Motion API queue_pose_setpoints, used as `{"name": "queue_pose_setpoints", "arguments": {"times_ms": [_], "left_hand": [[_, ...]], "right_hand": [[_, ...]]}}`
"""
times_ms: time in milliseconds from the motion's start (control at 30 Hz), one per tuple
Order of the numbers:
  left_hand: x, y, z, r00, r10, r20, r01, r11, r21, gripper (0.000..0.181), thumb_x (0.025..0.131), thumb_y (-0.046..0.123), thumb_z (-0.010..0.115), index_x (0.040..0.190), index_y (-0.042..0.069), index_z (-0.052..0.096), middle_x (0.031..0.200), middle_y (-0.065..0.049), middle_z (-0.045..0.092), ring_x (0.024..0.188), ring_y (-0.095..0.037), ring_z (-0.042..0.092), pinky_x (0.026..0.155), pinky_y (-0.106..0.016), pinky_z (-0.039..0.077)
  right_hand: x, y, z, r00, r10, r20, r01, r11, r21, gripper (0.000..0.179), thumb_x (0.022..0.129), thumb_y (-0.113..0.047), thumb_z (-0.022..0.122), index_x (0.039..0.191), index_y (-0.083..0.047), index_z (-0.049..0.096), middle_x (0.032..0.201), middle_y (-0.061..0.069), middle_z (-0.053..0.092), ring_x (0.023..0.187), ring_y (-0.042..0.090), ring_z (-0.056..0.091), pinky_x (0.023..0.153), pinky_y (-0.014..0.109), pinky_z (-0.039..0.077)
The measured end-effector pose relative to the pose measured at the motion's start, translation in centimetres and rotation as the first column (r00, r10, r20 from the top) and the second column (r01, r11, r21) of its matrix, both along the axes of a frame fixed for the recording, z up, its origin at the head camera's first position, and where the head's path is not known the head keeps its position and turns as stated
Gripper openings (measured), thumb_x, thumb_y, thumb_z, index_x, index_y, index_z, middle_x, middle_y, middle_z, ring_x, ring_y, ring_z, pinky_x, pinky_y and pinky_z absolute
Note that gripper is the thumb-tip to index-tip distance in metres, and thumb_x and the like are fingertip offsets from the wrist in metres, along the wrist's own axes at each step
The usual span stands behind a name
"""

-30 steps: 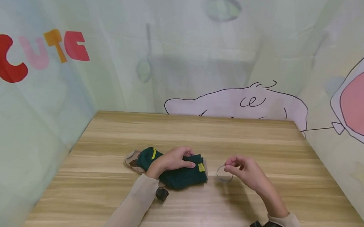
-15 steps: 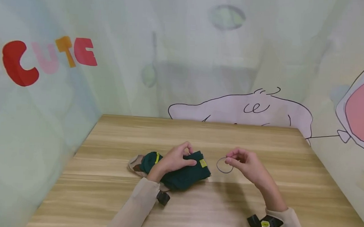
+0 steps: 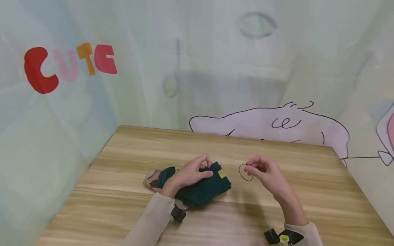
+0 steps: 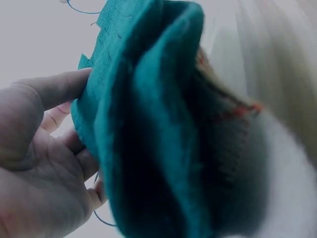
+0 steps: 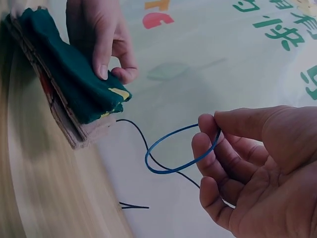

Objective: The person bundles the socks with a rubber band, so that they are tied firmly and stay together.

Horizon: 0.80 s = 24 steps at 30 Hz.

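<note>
My left hand [image 3: 191, 172] grips a pair of dark green socks [image 3: 204, 191] near the cuff end, thumb on top. Yellow patches mark the green knit. Beneath lies a beige and brown sock [image 3: 151, 179], its toe end poking out at the left. In the right wrist view, the stacked cuffs [image 5: 81, 101] point toward my right hand [image 3: 271, 176]. That hand pinches a thin blue rubber band [image 5: 166, 172] between thumb and fingertips. The band hangs as a loop just right of the cuffs, apart from them.
The wooden table [image 3: 139, 223] lies under both hands. A printed cloth [image 3: 145, 98] with cartoon shapes and letters stands behind the table and along its sides. Small black cameras sit at both wrists, such as the left wrist camera [image 3: 178, 214].
My right hand has risen and come a little closer to the socks, with the band still pinched. The cuff end of the socks has tilted upward in my left hand. The head view has shifted.
</note>
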State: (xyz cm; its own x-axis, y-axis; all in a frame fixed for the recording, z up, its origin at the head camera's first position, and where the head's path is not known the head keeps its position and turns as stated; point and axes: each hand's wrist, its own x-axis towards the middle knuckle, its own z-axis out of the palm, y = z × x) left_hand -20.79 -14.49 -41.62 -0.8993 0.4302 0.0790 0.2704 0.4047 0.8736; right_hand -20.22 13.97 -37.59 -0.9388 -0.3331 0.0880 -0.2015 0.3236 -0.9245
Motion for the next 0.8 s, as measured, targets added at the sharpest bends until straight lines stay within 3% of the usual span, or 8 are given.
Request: {"name": "queue_pose_setpoints", "arguments": {"times_ms": [133,267,367,533,800], "left_hand": [[-0.1,-0.1,0.1,1.000,0.000,-0.018,0.000,1.000,0.007,0.015,0.097,0.010,0.065,0.103,0.011,0.052,0.085,-0.003,0.057,0.068,-0.014,0.055,0.074,-0.034,0.039],[-0.2,0.1,0.1,0.999,0.010,-0.037,-0.011,1.000,-0.005,0.010,0.099,0.010,0.063,0.105,0.013,0.056,0.109,-0.006,0.062,0.097,-0.025,0.062,0.088,-0.043,0.045],[-0.1,0.1,0.3,0.999,0.028,-0.037,-0.028,1.000,-0.010,0.009,0.099,0.010,0.061,0.106,0.014,0.057,0.124,-0.008,0.060,0.118,-0.033,0.057,0.099,-0.052,0.043],[0.1,0.1,0.4,0.999,0.050,-0.002,-0.050,0.998,0.024,0.010,0.099,0.009,0.060,0.106,0.015,0.057,0.124,-0.009,0.060,0.113,-0.030,0.057,0.095,-0.050,0.044],[-0.3,0.1,0.4,0.992,0.123,-0.019,-0.121,0.990,0.077,0.013,0.097,0.009,0.063,0.108,0.015,0.059,0.123,-0.008,0.059,0.111,-0.030,0.056,0.096,-0.051,0.042]], "right_hand": [[-0.3,-0.4,0.5,1.000,-0.001,0.006,0.001,1.000,-0.031,0.020,0.097,-0.010,0.066,0.108,0.006,0.061,0.099,0.012,0.069,0.086,0.016,0.063,0.079,0.026,0.050],[-0.4,-0.8,0.8,1.000,0.009,0.012,-0.008,0.998,-0.059,0.023,0.098,-0.010,0.064,0.111,0.008,0.059,0.100,0.013,0.070,0.086,0.015,0.063,0.077,0.026,0.049],[-0.6,-1.1,0.8,0.999,0.029,0.026,-0.027,0.996,-0.084,0.025,0.100,-0.011,0.062,0.114,0.009,0.059,0.101,0.013,0.070,0.084,0.016,0.064,0.074,0.025,0.048],[-0.9,-1.0,0.4,0.997,0.051,0.053,-0.044,0.991,-0.126,0.024,0.103,-0.011,0.056,0.119,0.007,0.060,0.105,0.014,0.070,0.086,0.019,0.066,0.075,0.026,0.049],[-1.8,-1.0,-0.3,0.989,0.149,0.001,-0.146,0.971,-0.189,0.027,0.101,0.002,0.052,0.127,0.008,0.057,0.117,0.028,0.063,0.084,0.022,0.066,0.077,0.030,0.050]]}}
